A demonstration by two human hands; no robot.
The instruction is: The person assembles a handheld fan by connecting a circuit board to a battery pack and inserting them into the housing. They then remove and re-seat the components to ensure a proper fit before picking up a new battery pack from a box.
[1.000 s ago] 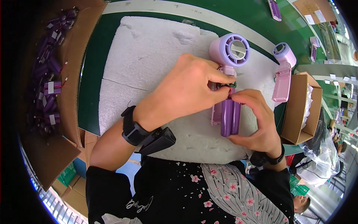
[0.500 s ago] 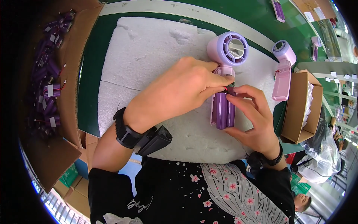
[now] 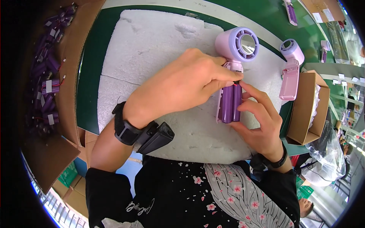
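Observation:
A handheld fan with a round lilac and pink head (image 3: pixel 229 43) lies with its handle shell (image 3: pixel 219 108) open toward me. A purple two-cell battery pack (image 3: pixel 231 104) sits in the shell. My left hand (image 3: pixel 192 78) reaches across, its thumb and forefinger pinched on short red and black battery wires (image 3: pixel 236 82) at the pack's upper end; the fingertips hide most of them. My right hand (image 3: pixel 260 117) grips the pack from the right, fingers near its top and thumb by its lower end.
Under the fan is a white foam slab (image 3: pixel 152 45). A cardboard box (image 3: pixel 72 76) of purple battery packs (image 3: pixel 47 85) stands at left. To the right are another opened fan (image 3: pixel 291 74) and a small carton (image 3: pixel 304 110). More fan parts (image 3: pixel 291 13) lie on the green surface beyond.
The fan and both hands appear slightly higher in the picture. My left fingertips now cover more of the wires, and my right fingers have shifted along the pack's upper right side.

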